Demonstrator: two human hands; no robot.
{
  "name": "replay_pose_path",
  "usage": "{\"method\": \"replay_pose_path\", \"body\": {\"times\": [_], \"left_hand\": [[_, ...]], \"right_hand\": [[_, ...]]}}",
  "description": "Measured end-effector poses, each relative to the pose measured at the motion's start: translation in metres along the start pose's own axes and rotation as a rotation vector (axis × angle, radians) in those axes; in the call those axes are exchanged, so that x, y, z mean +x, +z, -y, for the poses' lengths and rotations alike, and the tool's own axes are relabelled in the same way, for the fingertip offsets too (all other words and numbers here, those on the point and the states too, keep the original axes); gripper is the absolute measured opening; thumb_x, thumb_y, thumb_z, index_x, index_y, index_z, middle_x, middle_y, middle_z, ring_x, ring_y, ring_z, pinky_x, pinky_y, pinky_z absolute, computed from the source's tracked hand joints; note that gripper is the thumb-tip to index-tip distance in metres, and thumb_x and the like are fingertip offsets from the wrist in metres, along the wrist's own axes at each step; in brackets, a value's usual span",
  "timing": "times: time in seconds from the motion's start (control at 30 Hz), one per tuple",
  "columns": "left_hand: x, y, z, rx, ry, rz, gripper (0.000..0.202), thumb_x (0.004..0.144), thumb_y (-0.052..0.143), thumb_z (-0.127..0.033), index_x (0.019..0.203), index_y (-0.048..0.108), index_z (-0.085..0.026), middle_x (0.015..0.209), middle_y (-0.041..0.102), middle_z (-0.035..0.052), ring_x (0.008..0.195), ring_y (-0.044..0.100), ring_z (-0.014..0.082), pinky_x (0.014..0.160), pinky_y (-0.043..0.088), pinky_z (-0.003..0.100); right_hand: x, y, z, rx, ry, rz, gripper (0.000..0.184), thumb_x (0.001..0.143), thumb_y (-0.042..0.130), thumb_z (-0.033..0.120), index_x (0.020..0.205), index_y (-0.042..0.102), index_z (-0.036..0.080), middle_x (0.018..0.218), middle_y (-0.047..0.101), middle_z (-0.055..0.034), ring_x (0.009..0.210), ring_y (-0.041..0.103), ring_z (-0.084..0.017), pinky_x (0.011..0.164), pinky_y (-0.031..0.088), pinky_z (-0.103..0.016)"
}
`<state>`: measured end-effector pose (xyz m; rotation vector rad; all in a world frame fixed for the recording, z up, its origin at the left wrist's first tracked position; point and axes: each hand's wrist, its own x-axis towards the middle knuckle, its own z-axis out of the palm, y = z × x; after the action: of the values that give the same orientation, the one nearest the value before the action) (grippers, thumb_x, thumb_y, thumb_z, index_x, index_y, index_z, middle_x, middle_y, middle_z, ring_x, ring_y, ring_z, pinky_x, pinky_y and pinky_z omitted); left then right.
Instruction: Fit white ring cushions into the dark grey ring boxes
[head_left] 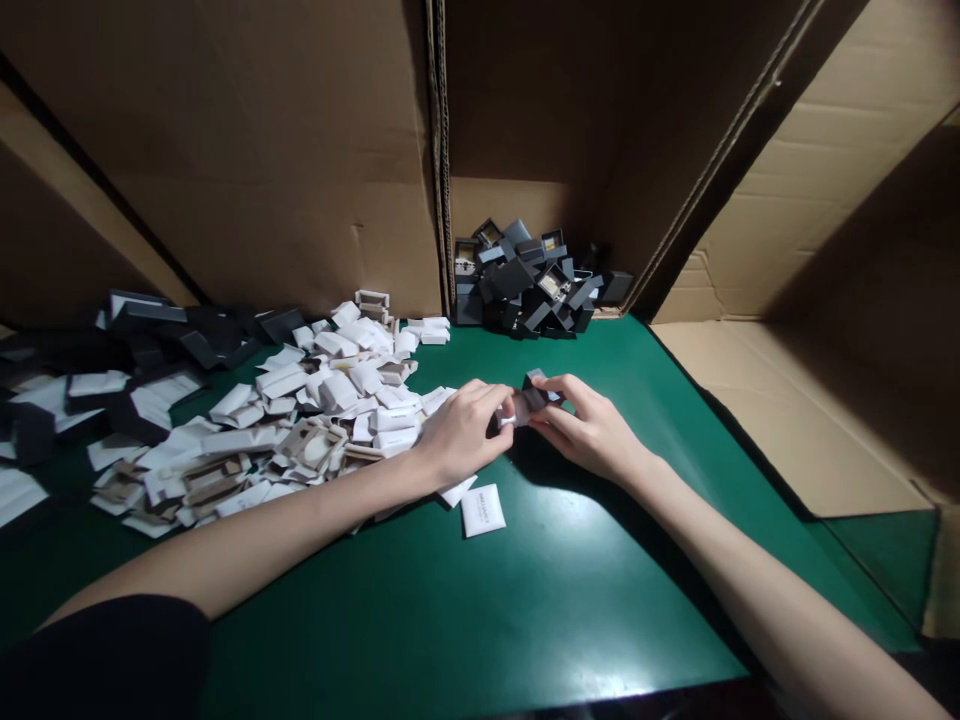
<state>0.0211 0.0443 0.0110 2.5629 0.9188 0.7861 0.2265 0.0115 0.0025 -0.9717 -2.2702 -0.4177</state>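
Over the green tabletop (600,600), my right hand (592,425) grips a small dark grey box (535,384) between thumb and fingers. My left hand (466,430) is closed in a pinch on a small white card piece (507,412) that meets the box's left side. Fingers cover part of both, so whether the piece sits inside the box I cannot tell. A flat white printed packet (484,510) lies just below my left hand. Left of that hand spreads a heap of folded white card inserts (337,390).
Small dark boxes (517,275), some open, are piled inside a cardboard compartment at the back. More black boxes (142,405) with white pieces lie at the far left. Tall cardboard walls (300,150) close off the back; a cardboard flap (795,400) lies at right.
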Motion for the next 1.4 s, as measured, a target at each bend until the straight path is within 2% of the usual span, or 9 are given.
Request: {"method": "replay_pose_path", "body": {"times": [0.23,0.4,0.6,0.7,0.8,0.93,1.07,1.27,1.4], "left_hand": [[0.000,-0.001,0.001,0.005,0.045,-0.004,0.009,0.082,0.057,-0.015,0.089,0.056,-0.019,0.086,0.064,0.0012,0.090,0.057,0.0199,0.079,0.047,0.032],[0.000,-0.003,-0.002,0.085,0.080,0.013,0.005,0.084,0.055,-0.015,0.087,0.057,-0.018,0.099,0.065,0.0033,0.093,0.056,0.0205,0.080,0.046,0.032],[-0.002,-0.003,0.000,0.098,0.125,0.009,0.009,0.086,0.057,-0.021,0.079,0.060,-0.017,0.107,0.066,0.0041,0.094,0.056,0.0211,0.080,0.047,0.033],[-0.001,-0.004,0.001,0.128,0.146,0.023,0.013,0.088,0.055,-0.026,0.086,0.066,-0.019,0.107,0.065,0.0057,0.092,0.056,0.0212,0.078,0.048,0.034],[0.003,-0.011,0.001,0.126,0.166,0.090,0.018,0.087,0.054,-0.023,0.099,0.068,-0.022,0.111,0.064,0.0052,0.090,0.057,0.0202,0.077,0.048,0.034],[0.009,-0.019,0.002,0.090,0.196,0.134,0.022,0.090,0.051,-0.018,0.103,0.067,-0.024,0.116,0.061,0.0044,0.100,0.057,0.0199,0.085,0.048,0.034],[0.010,-0.020,0.003,0.198,0.295,0.130,0.021,0.093,0.047,-0.019,0.102,0.066,-0.022,0.114,0.061,0.0062,0.103,0.055,0.0203,0.083,0.048,0.033],[0.007,-0.013,0.002,0.408,0.483,0.060,0.024,0.096,0.040,-0.018,0.102,0.063,-0.016,0.104,0.066,0.0082,0.096,0.057,0.0209,0.071,0.046,0.031],[0.007,-0.010,0.004,0.454,0.541,0.025,0.023,0.096,0.039,-0.017,0.101,0.062,-0.016,0.099,0.067,0.0065,0.093,0.058,0.0197,0.068,0.045,0.030]], "right_hand": [[-0.003,0.004,0.002,-0.053,0.022,-0.021,0.011,0.089,0.051,0.019,0.086,0.061,0.021,0.105,0.059,-0.0112,0.098,0.060,-0.022,0.073,0.055,-0.033],[-0.001,0.006,0.007,0.018,0.117,0.000,0.013,0.089,0.049,0.017,0.088,0.061,0.022,0.105,0.060,-0.0099,0.093,0.061,-0.021,0.073,0.055,-0.032],[-0.001,0.001,0.003,0.017,0.044,0.020,0.013,0.089,0.051,0.019,0.084,0.062,0.021,0.113,0.059,-0.0126,0.105,0.059,-0.024,0.077,0.056,-0.036],[-0.003,0.000,-0.002,0.080,0.084,0.023,0.011,0.089,0.052,0.019,0.085,0.062,0.021,0.121,0.057,-0.0127,0.108,0.059,-0.024,0.081,0.056,-0.037],[-0.005,0.001,-0.006,0.156,0.129,0.003,0.009,0.088,0.054,0.018,0.090,0.062,0.020,0.127,0.054,-0.0128,0.113,0.058,-0.024,0.084,0.056,-0.037],[-0.006,0.003,-0.008,0.224,0.149,-0.032,0.011,0.089,0.052,0.018,0.094,0.061,0.021,0.129,0.053,-0.0130,0.115,0.056,-0.023,0.084,0.056,-0.037],[-0.005,0.006,-0.006,0.242,0.142,-0.068,0.009,0.088,0.053,0.016,0.092,0.060,0.020,0.127,0.054,-0.0140,0.115,0.056,-0.023,0.086,0.056,-0.038],[-0.002,0.005,-0.001,0.240,0.137,-0.077,0.012,0.087,0.052,0.012,0.088,0.062,0.019,0.125,0.055,-0.0137,0.113,0.057,-0.023,0.085,0.056,-0.037],[-0.002,0.003,-0.001,0.225,0.132,-0.063,0.012,0.087,0.052,0.012,0.087,0.062,0.018,0.126,0.054,-0.0133,0.112,0.058,-0.022,0.086,0.055,-0.035]]}}
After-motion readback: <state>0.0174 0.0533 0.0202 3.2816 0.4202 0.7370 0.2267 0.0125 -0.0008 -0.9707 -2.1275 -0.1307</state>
